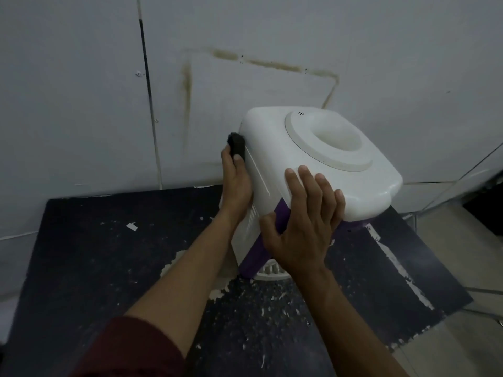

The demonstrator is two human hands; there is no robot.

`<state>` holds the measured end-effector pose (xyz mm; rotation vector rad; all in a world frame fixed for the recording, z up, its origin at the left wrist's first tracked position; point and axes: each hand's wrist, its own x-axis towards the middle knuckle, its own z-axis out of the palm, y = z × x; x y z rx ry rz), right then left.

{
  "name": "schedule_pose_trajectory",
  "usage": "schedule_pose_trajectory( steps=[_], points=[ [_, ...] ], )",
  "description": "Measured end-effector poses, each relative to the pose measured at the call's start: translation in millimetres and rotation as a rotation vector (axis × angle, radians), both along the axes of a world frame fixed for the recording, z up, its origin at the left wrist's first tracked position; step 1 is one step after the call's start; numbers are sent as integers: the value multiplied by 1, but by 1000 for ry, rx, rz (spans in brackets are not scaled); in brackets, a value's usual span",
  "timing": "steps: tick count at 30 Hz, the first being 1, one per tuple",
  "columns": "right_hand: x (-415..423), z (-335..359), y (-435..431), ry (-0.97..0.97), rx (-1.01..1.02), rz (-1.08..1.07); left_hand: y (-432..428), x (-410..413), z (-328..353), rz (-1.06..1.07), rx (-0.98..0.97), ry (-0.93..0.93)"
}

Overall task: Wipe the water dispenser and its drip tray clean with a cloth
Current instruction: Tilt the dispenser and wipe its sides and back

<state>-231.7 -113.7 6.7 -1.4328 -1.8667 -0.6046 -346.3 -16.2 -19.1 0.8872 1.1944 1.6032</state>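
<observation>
Now dispenser [268, 133] upright, front twd camera, L hand [236, 186] gripping cloth [237, 145].

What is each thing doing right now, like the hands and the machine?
water dispenser, no bottle on top, standing on the table.
cloth, dark, pressed on the dispenser's left side.
left hand, grips the cloth.
right hand, fingers spread flat on the dispenser's top edge.
drip tray, partly hidden behind the right hand.

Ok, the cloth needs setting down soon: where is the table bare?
Bare: the table left of the left forearm, out to the wall, and right of the dispenser toward the table's edge. Crowded: round the drip tray, under the right hand. The left hand holds the cloth.
</observation>
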Motion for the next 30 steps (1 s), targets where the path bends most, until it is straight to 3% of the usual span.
schedule_pose_trajectory(
  steps=[4, 7, 13, 17, 26, 30],
  points=[
    [-1, 0, 0, 31, 24, 14, -50, 24, -67, -5, 123, 158],
    [-2, 0, 1, 31, 35, 25, -69, 34, -104, 2, 33, 207],
    [-1, -1, 0, 1, 31, 24, -15, 8, -57, -1, -119, 44],
    [-2, 1, -1, 7, 22, 26, -6, 2, -19, -18, -33, 30],
    [-3, 2, -3, 92, 12, 75, -137, 61, -95, -89, 71, 35],
    [-5, 2, -4, 103, 14, 76, -136, 62, -98, -59, 62, -43]
  ],
)
